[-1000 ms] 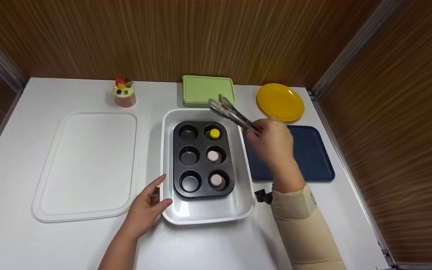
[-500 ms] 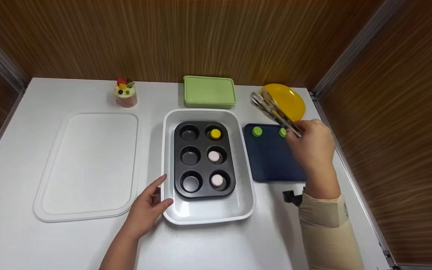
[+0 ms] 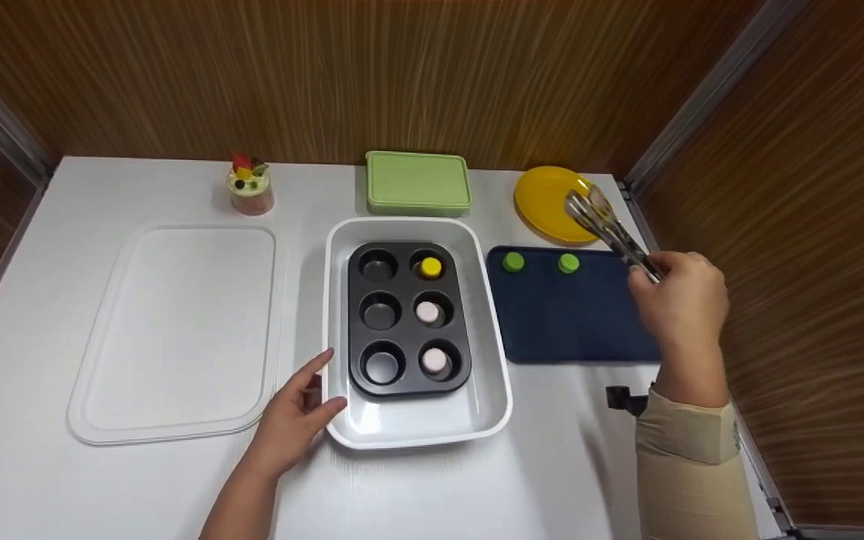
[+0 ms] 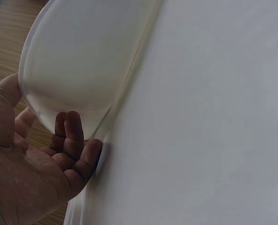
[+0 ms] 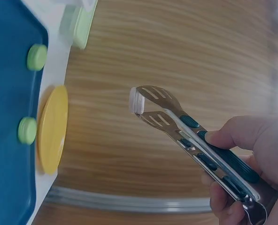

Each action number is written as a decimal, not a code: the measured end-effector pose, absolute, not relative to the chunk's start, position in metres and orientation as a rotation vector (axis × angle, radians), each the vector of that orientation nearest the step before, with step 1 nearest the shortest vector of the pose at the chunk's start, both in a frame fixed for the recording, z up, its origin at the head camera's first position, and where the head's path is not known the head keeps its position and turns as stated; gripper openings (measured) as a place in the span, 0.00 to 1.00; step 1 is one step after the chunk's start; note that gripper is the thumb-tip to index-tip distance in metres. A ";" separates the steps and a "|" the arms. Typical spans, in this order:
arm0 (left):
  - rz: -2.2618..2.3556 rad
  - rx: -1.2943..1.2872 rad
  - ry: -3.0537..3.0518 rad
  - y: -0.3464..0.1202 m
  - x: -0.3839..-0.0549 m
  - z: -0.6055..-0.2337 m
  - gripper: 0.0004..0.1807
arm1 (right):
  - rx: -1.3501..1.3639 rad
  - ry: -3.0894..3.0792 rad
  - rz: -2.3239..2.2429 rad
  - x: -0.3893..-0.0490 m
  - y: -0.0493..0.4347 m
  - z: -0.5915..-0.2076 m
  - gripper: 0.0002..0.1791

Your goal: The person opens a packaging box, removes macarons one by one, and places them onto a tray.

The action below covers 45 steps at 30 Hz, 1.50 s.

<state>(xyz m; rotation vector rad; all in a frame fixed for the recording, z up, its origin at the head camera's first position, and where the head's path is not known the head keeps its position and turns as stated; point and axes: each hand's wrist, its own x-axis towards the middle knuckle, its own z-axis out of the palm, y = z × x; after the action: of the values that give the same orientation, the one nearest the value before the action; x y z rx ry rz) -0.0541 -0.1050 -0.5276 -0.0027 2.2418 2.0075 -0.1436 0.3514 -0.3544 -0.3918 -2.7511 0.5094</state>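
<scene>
My left hand [image 3: 289, 420] holds the left rim of a deep white tub [image 3: 503, 420], thumb over the edge, fingers against its outer wall [image 4: 78, 79]. Inside the tub lies a black muffin tin [image 3: 406, 375]. Its right column holds a yellow macaron [image 3: 430, 267] and two pale pink macarons [image 3: 427, 312], one per cup; the left cups look bare. My right hand [image 3: 683, 304] grips metal tongs [image 3: 616, 234], raised past the blue tray [image 3: 574, 322]. In the right wrist view the tong tips pinch a pale macaron [image 5: 136, 101], hard to make out from the head.
Two green macarons [image 3: 568, 263] sit along the blue tray's back edge. Behind are a yellow plate [image 3: 544, 202], a green lidded box [image 3: 417, 181] and a dessert cup [image 3: 250, 191]. At left lies a white lid [image 3: 177, 322]. Wooden panels [image 3: 799, 247] wall the table.
The right hand has carried the tongs rightward from over the tub's back right corner, past the blue tray. Both green macarons have come into view. My left hand stays at the rim.
</scene>
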 end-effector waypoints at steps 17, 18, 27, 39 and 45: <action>2.007 0.005 2.242 -0.103 -0.052 -0.528 0.39 | -0.626 -2.820 0.567 -0.152 0.414 -0.384 0.24; 2.005 0.007 2.244 -0.103 -0.052 -0.528 0.39 | -0.637 -2.829 0.569 -0.152 0.417 -0.386 0.24; 1.976 -0.018 2.269 -0.105 -0.051 -0.526 0.39 | -0.680 -2.904 0.550 -0.158 0.433 -0.408 0.26; 1.973 -0.007 2.269 -0.106 -0.052 -0.524 0.39 | -0.703 -2.929 0.538 -0.163 0.445 -0.424 0.23; 1.936 -0.010 2.279 -0.104 -0.053 -0.524 0.39 | -0.705 -2.948 0.531 -0.162 0.451 -0.429 0.22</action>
<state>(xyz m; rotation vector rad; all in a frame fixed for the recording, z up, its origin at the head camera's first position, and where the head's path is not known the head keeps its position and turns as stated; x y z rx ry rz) -0.0532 -0.1041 -0.5236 -0.0100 2.2791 1.9358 -0.1625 0.4506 -0.4291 -0.7052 -2.9479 0.5309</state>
